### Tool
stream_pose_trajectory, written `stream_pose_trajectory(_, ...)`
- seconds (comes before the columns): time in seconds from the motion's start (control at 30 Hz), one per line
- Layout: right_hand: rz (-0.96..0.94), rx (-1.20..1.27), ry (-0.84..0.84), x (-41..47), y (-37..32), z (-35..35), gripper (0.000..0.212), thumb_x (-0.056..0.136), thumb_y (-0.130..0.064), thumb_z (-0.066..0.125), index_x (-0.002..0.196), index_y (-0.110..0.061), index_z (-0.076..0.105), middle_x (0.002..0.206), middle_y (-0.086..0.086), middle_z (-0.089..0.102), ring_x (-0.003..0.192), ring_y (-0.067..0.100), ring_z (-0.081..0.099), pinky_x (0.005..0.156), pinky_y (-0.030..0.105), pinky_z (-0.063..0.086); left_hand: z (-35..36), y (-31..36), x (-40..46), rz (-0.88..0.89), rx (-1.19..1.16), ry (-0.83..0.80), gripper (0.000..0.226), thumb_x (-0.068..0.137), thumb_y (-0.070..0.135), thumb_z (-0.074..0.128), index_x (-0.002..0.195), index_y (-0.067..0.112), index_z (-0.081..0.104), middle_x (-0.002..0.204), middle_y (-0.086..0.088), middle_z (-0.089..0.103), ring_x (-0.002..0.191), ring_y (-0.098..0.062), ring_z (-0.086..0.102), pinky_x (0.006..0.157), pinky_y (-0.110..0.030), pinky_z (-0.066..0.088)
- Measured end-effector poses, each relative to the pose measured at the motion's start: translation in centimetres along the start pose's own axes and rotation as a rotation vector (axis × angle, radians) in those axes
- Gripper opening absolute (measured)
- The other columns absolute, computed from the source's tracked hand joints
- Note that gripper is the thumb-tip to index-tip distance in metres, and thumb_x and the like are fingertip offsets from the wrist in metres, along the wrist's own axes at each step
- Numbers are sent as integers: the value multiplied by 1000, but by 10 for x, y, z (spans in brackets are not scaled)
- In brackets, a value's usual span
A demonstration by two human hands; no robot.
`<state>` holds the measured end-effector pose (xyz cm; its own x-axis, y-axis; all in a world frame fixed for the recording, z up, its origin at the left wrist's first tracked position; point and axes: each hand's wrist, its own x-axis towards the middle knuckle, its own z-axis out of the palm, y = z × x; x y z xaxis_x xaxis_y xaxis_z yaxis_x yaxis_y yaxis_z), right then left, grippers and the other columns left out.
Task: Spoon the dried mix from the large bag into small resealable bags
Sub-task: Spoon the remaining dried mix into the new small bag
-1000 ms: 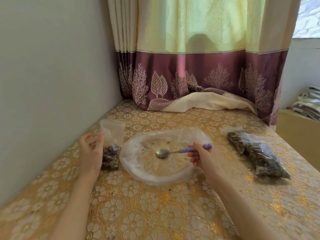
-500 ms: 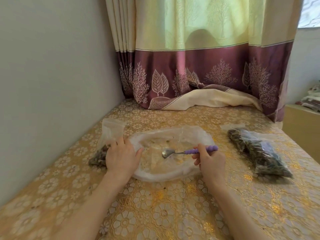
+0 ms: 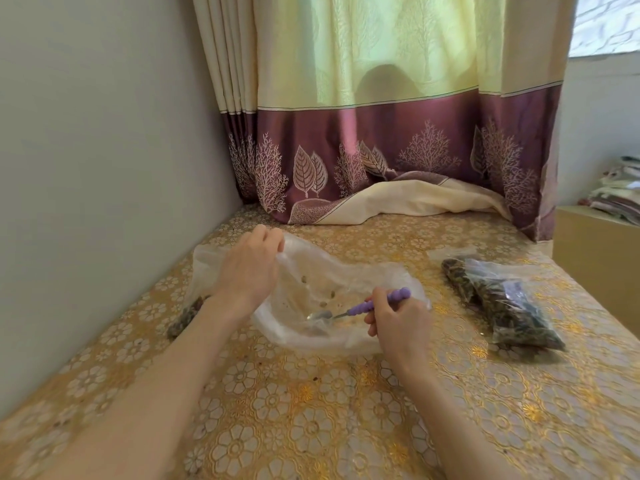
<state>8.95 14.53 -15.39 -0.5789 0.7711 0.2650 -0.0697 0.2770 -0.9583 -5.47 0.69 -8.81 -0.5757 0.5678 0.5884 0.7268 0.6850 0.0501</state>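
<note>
Now spoon (image 3: 349,310) between right fingers (image 3: 375,303)

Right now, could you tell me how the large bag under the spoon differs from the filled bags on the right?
The large bag is nearly empty, with only a few crumbs; the filled bags are packed with dark dried mix. The large bag lies open, its far edge lifted by the left hand, while the filled bags lie untouched. The large bag is wider. Both are clear plastic on the table.
</note>
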Motion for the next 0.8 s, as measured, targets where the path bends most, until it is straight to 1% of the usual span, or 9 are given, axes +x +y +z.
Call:
stream_pose_trajectory(0.1,-32,28,20,0,-1,1,52,94,-15,50,44,-22,65,56,3,69,42,11,53,51,33,50,3,1,-2,57,30,-3,21,83,-4,52,91,16,50,93,-1,48,80,-19,45,62,-29,37)
stream_pose_trajectory(0.17,-66,81,44,-2,-2,0,49,95,-13,50,48,-20,65,56,3,68,41,10,50,49,33,47,5,2,-5,65,17,0,22,82,-3,55,93,16,52,95,0,49,84,-18,46,64,-27,34)
stream_pose_trajectory(0.23,-95,145,47,-2,-5,0,45,96,-14,51,54,-17,69,56,2,69,41,7,50,44,25,45,6,3,-8,85,0,-10,24,81,-2,58,96,16,54,98,0,50,85,-16,44,67,-25,34)
stream_pose_trajectory(0.33,-80,270,-90,-4,-9,5,32,96,-15,54,70,-12,73,65,2,71,48,6,54,46,18,44,5,7,-9,126,-57,8,28,76,-6,59,97,14,58,100,0,53,87,-16,45,72,-27,38)
stream_pose_trajectory(0.47,-47,139,-299,-11,-7,17,18,94,-15,56,92,-11,74,79,-4,72,61,10,60,55,21,49,2,19,-9,157,-148,19,38,72,-15,51,96,12,61,102,1,54,95,-18,46,73,-28,41)
stream_pose_trajectory(0.57,-68,131,-187,-11,-6,15,24,95,-17,56,78,-20,72,67,-10,69,55,6,59,55,22,48,3,20,-11,125,-181,-10,39,74,-17,47,98,11,61,105,1,53,98,-15,43,75,-30,43)
stream_pose_trajectory(0.63,-81,130,-144,-7,-5,12,23,95,-18,55,83,-14,75,64,-13,66,54,3,58,54,19,46,3,18,-12,95,-202,-33,39,75,-16,46,99,11,61,107,0,52,100,-14,43,76,-31,44)
stream_pose_trajectory(0.73,-60,78,-198,-5,-2,12,23,95,-19,54,91,-10,75,73,-12,68,55,2,59,52,13,43,1,17,-14,68,-223,-29,35,77,-13,49,100,11,62,107,0,50,102,-16,47,76,-36,47)
stream_pose_trajectory(0.8,-64,89,-140,-5,-3,9,29,95,-20,54,74,-22,75,63,-8,66,51,3,55,50,14,42,0,13,-14,11,-234,-26,31,81,-8,52,102,12,62,108,1,49,104,-16,47,76,-34,47)
